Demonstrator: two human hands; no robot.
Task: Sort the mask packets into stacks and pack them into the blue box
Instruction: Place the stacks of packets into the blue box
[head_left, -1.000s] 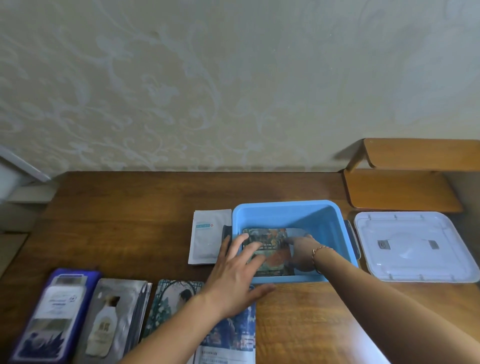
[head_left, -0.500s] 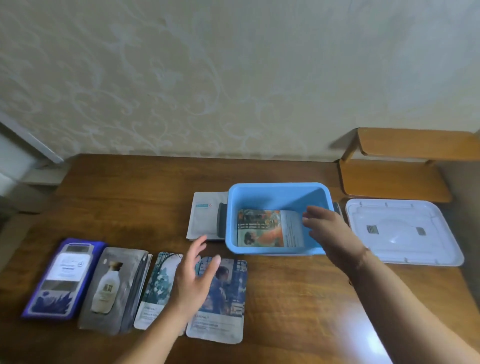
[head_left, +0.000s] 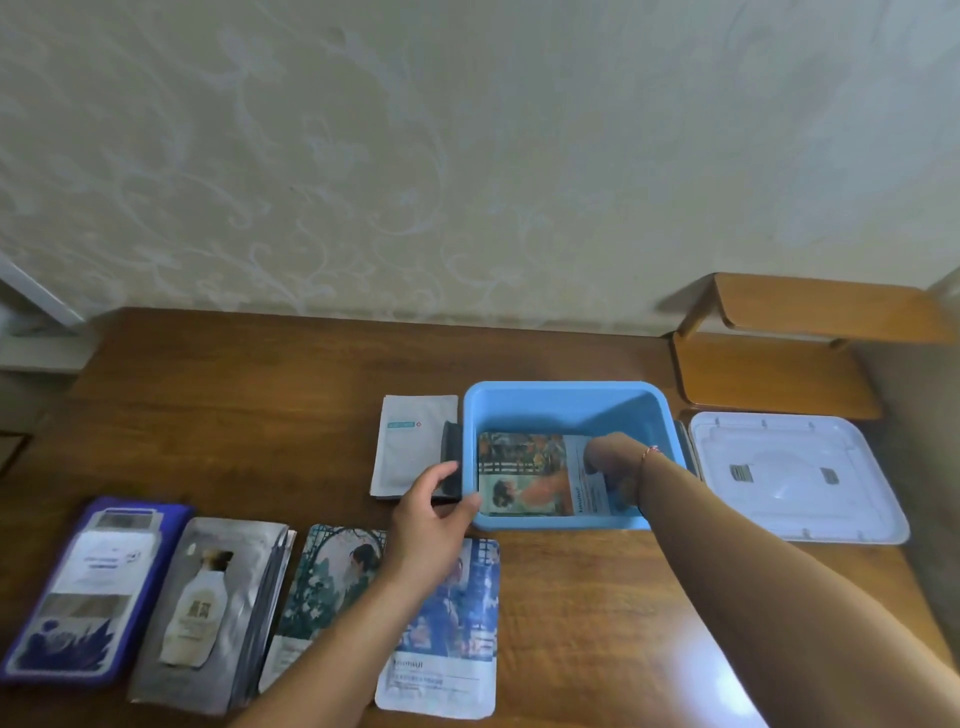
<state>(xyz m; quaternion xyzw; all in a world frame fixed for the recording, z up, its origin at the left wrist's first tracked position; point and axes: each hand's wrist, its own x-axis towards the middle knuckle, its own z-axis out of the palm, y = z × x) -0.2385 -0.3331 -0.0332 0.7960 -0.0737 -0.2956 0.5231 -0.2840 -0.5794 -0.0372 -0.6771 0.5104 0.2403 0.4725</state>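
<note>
Right hand (head_left: 613, 462) on packet (head_left: 524, 475)

table (head_left: 597, 623): wood, glossy, glare patches
blue box (head_left: 566, 402): plastic, smooth
lid (head_left: 795, 478): white plastic, smooth
silver packets (head_left: 218, 608): foil, shiny
wall (head_left: 467, 156): matt patterned wallpaper

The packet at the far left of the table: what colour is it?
The far-left packet is dark blue with a white label; the head view shows it.
</note>
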